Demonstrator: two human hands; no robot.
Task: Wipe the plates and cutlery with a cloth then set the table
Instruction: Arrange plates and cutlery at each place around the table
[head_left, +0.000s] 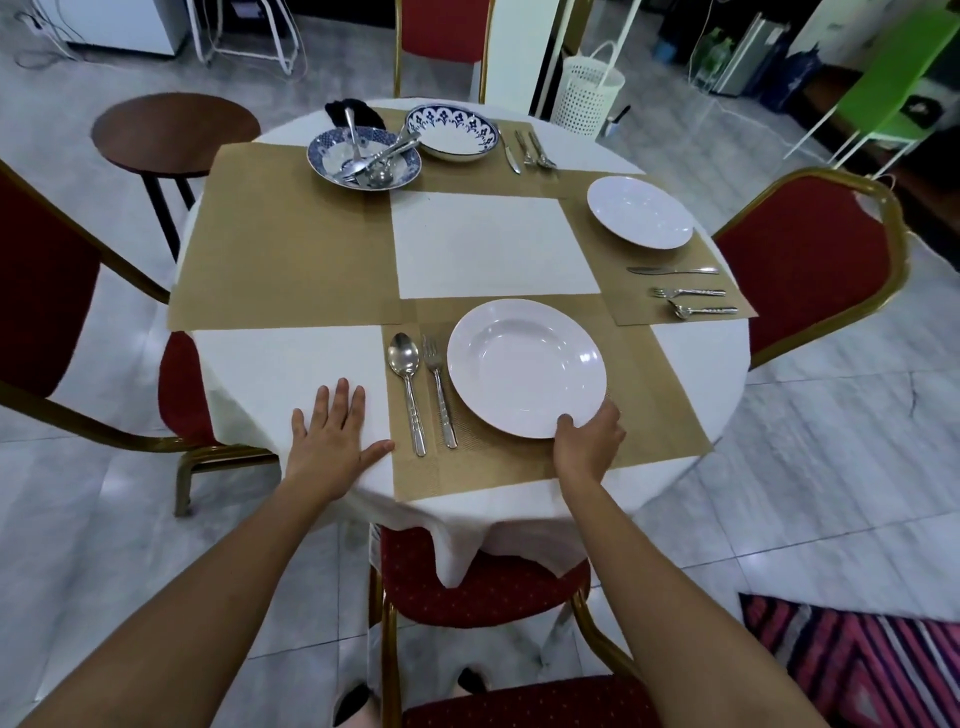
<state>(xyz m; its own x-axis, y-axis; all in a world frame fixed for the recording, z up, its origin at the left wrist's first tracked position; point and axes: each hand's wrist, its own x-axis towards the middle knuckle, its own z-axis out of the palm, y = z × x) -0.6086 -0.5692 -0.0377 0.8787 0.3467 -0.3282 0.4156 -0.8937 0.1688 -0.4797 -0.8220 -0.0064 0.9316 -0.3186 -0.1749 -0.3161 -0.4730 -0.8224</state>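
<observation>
Gripping a white plate (524, 364) at its near rim with the right hand (589, 441), on the closest placemat (519, 467).

Reaching in from the lower right, forearm straight, thumb laid over the plate's rim, fingers curled under the edge and mostly out of sight. Resting the left hand (332, 434) palm down on the bench (270, 364), fingers straight and slightly spread, holding nothing, thumb tip at the placemat's left edge. Just left of the plate on the same placemat: a spoon (408, 384) and a fork (439, 395), side by side, handles toward the person. Hard to tell apart at the far side: a heap of cutlery (374, 161) in a blue-patterned bowl (322, 156). Half hidden behind that bowl: a dark cloth (353, 111).
</observation>
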